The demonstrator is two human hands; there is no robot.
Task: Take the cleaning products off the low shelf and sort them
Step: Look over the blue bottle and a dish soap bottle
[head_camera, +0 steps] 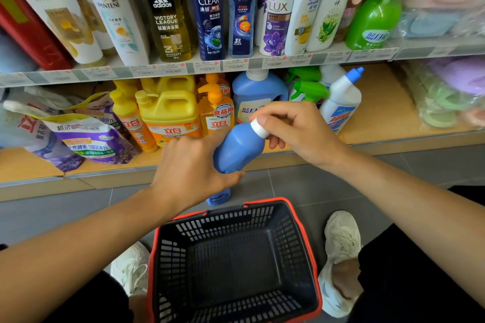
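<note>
At the centre of the frame, in front of the low shelf [380,102], one blue bottle [237,149] was held clear of the board by both hands. The left hand [189,170] was wrapped round its body, fingers curled over the far side, while the right hand [296,128] pinched the white cap [259,127] between thumb and curled fingers. The bottle's long axis ran on a slant, cap toward the upper right and base toward the lower left, the base showing below the left hand. Straight down the frame from that base stood one dark basket [265,200] with a red rim, nothing visible inside it, so the left hand was the nearer to it and a lowering would likely lead base first. On the shelf behind I counted one large blue jug [258,90], one white bottle with a blue cap [341,102], two green-trigger sprays [308,88], two yellow jugs [170,115], two orange pump bottles [215,113], one slim yellow bottle [126,118], and purple pouches [89,139] at the left, at least two, the exact number unclear.
</note>
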